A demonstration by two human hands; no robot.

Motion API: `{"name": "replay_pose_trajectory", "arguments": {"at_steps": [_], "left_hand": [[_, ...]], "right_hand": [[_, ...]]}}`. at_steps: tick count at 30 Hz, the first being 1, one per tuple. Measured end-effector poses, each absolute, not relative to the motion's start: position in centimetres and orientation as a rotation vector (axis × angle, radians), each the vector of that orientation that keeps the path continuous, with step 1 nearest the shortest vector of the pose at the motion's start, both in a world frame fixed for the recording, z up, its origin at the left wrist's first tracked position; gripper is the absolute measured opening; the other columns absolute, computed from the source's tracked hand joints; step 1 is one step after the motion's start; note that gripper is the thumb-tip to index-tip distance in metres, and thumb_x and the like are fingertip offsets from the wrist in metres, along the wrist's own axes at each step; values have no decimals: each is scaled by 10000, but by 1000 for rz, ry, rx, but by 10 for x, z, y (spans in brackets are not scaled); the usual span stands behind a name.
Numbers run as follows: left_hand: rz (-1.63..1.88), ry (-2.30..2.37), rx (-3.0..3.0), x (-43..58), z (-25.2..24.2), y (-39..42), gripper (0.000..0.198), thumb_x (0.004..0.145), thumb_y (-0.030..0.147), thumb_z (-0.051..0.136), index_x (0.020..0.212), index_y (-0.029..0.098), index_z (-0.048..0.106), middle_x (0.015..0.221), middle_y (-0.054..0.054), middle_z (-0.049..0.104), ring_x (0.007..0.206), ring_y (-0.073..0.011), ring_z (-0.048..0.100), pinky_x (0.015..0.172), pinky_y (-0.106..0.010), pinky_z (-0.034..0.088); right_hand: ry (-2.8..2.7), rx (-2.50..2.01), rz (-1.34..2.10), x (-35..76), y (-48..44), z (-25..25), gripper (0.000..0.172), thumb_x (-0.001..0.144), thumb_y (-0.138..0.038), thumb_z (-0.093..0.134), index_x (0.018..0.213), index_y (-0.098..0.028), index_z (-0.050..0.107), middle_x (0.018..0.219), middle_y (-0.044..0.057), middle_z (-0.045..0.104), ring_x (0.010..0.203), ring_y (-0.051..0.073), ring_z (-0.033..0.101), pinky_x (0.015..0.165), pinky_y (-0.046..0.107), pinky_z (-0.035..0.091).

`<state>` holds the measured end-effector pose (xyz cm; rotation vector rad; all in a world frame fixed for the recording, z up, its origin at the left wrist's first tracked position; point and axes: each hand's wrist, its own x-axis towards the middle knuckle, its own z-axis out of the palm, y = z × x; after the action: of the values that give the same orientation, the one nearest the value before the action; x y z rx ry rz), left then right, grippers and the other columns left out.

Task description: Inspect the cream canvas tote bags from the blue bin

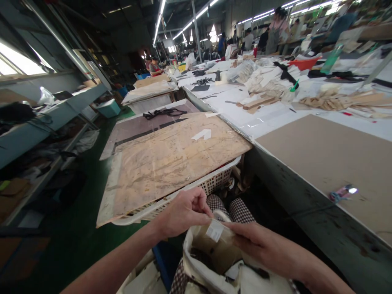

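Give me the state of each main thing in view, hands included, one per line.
Cream bag-like item, open at the top
Left hand, curled at the item, grip unclear
Right hand, clasping the item
White label, face showing
Wooden board, laid across the basket
Basket, mostly covered
Black straps, bunched
Ceiling lights, lit

Cream bag (203,273), mouth open upward, white label (214,230) at far rim
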<state>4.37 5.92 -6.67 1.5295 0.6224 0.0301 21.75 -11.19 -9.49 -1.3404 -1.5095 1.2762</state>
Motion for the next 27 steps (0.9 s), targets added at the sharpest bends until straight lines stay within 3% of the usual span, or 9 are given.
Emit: {"name": "replay_pose_trajectory", "arguments": {"at_steps": [3, 6, 9, 12, 14, 17, 20, 23, 27], "left_hand": [[31, 621, 1533, 48, -66, 56, 339, 666, 100, 722, 720, 171, 395, 794, -61, 727, 688, -143, 631, 631, -238, 445], [36, 642, 1584, 50, -62, 54, 299, 672, 116, 712, 732, 169, 424, 798, -48, 718, 692, -144, 618, 631, -242, 437], [38, 654, 1780, 45, -49, 50, 172, 739, 141, 653, 838, 163, 514, 869, -36, 693, 794, -162, 617, 717, -277, 458], [1, 715, 2021, 34, -31, 41, 529, 651, 184, 763, 1122, 186, 521, 1152, -54, 604, 1046, -220, 562, 929, -352, 434], [-47, 882, 2072, 25, -24, 34, 699, 572, 214, 818, 1189, 192, 490, 1226, -64, 552, 1050, -239, 544, 901, -357, 453], [-26, 1070, 2030, 15, -26, 30, 468, 646, 189, 725, 1083, 195, 558, 1060, -22, 619, 915, -204, 578, 750, -300, 479], [26, 1008, 2002, 10, -34, 33, 305, 717, 134, 608, 1007, 219, 649, 973, 13, 662, 902, -175, 604, 706, -247, 464], [-1, 883, 2031, 9, -38, 39, 345, 754, 105, 551, 1018, 261, 708, 949, 23, 679, 865, -154, 618, 691, -226, 449], [-67, 657, 2112, 9, -36, 49, 418, 740, 51, 548, 1061, 253, 724, 936, 8, 684, 859, -143, 608, 756, -228, 437]], "right_hand": [[-1451, -1249, 1501, 220, -110, -83, 371, 956, -202, 443, 1298, -285, 561, 1103, -23, 663, 1023, 154, 609, 911, 248, 455], [-1479, -1405, 1315, 209, -96, -84, 251, 917, -312, 546, 1135, -217, 628, 954, -2, 680, 840, 163, 618, 709, 229, 450], [-1548, -1599, 994, 193, -79, -96, 263, 958, -335, 445, 1023, -175, 644, 757, 11, 654, 660, 153, 572, 576, 248, 338], [-1606, -1690, 839, 182, -69, -109, 351, 970, -315, 353, 1147, -170, 619, 718, 30, 664, 610, 172, 580, 561, 273, 297], [-1613, -1693, 863, 179, -66, -113, 360, 959, -325, 356, 1147, -188, 630, 737, 38, 685, 625, 182, 610, 567, 271, 317], [-1630, -1639, 954, 181, -64, -113, 339, 953, -304, 374, 1160, -225, 631, 763, 25, 699, 639, 170, 631, 575, 252, 367], [-1611, -1462, 1002, 185, -62, -113, 305, 963, -274, 405, 1167, -265, 631, 938, 6, 712, 813, 147, 668, 698, 219, 448], [-1589, -1372, 1042, 193, -61, -114, 295, 953, -226, 438, 1155, -281, 645, 1044, -18, 702, 942, 130, 664, 803, 193, 454], [-1609, -1364, 1133, 202, -63, -111, 247, 935, -184, 452, 987, -232, 689, 835, -33, 675, 780, 115, 627, 703, 188, 430]]}}
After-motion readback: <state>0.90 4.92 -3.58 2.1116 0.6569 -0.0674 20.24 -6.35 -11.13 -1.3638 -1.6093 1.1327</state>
